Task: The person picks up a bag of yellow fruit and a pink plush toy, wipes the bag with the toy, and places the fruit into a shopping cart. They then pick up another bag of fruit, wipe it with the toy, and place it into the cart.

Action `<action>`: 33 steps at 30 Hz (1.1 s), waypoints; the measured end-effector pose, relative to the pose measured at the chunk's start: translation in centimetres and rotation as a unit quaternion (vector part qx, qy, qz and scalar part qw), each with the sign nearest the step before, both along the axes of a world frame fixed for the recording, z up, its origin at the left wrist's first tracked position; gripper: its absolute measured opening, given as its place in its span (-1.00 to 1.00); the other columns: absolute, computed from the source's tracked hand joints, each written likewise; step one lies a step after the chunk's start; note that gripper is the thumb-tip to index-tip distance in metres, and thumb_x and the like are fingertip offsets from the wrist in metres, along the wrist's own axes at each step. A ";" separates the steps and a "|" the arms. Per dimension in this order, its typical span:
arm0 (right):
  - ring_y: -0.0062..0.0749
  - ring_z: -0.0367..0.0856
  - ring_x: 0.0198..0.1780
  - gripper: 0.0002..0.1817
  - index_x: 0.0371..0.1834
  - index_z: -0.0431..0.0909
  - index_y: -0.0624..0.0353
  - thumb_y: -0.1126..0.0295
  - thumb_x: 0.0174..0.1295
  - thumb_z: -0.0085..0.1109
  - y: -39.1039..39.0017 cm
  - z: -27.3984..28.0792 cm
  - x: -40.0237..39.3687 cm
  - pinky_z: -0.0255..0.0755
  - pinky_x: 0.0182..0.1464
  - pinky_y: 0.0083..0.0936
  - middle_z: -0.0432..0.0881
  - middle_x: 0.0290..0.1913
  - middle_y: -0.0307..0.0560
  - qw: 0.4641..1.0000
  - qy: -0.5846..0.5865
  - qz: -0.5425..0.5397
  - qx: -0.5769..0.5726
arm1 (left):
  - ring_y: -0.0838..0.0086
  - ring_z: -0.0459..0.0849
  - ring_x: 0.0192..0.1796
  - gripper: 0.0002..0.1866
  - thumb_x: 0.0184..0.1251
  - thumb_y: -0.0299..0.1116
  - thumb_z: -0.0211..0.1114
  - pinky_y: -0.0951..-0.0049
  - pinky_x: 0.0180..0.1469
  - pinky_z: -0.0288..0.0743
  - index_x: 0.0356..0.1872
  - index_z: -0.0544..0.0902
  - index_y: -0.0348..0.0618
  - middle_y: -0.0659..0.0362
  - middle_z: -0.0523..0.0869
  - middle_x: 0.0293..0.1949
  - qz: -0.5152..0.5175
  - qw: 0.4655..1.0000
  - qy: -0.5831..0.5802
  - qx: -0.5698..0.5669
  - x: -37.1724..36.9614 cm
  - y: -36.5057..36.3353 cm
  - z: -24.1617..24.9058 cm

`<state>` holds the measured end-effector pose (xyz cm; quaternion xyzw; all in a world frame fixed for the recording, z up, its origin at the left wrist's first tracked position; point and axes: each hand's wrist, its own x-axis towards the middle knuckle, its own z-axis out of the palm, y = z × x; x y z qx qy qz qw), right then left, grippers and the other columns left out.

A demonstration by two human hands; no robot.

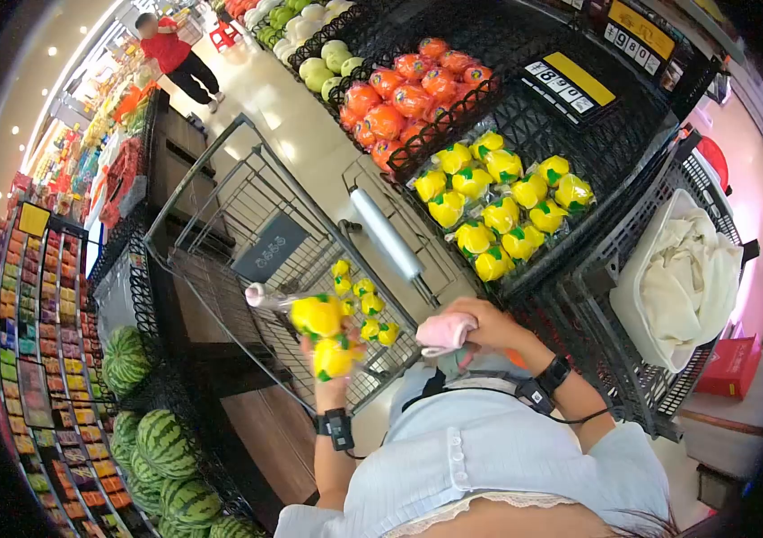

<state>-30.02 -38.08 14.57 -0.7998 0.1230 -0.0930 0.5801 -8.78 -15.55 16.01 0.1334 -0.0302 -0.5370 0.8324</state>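
Observation:
My left hand (pixel 331 387) is closed on a clear-wrapped pair of yellow fruits (pixel 316 316) with green leaf-like marks, held over the shopping cart (pixel 251 224). The fruits hide most of its fingers, and motion blurs them. A small pale pink thing (pixel 256 295) shows just left of the fruits. More yellow fruits (pixel 371 304) lie down in the cart's wire basket. In front of my waist, my right hand (pixel 492 325) is wrapped round a folded pink cloth (pixel 446 333).
Wrapped yellow fruits (pixel 500 213) and orange ones (pixel 410 94) fill part of the black display stand. A plastic bag roll (pixel 385 235) hangs beside it. Crates with a white tub (pixel 637 287) stand right. Watermelons (pixel 166 446) line the left. A person in red (pixel 175 56) stands farther off.

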 end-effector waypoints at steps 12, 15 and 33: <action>-0.07 0.34 0.03 -0.38 0.10 0.35 0.14 0.48 -0.18 0.20 1.3 9.2 6.3 0.19 0.12 -0.31 0.42 -0.08 0.02 0.977 -0.112 -0.061 -0.169 | 0.03 0.57 -0.09 -0.30 0.27 0.19 -0.18 0.14 -0.04 0.49 0.20 0.23 -0.22 -0.03 0.48 0.04 -0.204 0.960 -0.124 0.145 -3.6 -4.1 1.1; -0.05 0.30 0.06 -0.25 0.22 0.16 0.14 0.46 -0.16 0.21 2.8 9.9 6.7 0.17 0.15 -0.31 0.34 0.00 0.08 0.982 -0.100 -0.083 -0.137 | 0.04 0.58 -0.12 -0.31 0.26 0.20 -0.17 0.16 -0.05 0.50 0.19 0.24 -0.19 -0.01 0.49 0.03 -0.171 0.965 -0.084 0.180 -3.3 -3.7 1.2; -0.22 0.58 -0.27 -0.50 0.08 0.23 0.11 0.55 0.00 0.02 5.6 9.6 6.4 0.53 -0.58 -0.49 0.42 -0.06 0.01 0.991 0.036 -0.123 0.041 | 0.22 0.56 -0.03 -0.42 0.29 0.05 -0.07 0.24 0.01 0.47 0.13 0.30 -0.24 -0.01 0.52 0.00 -0.141 0.961 -0.127 0.204 -1.4 -1.9 0.9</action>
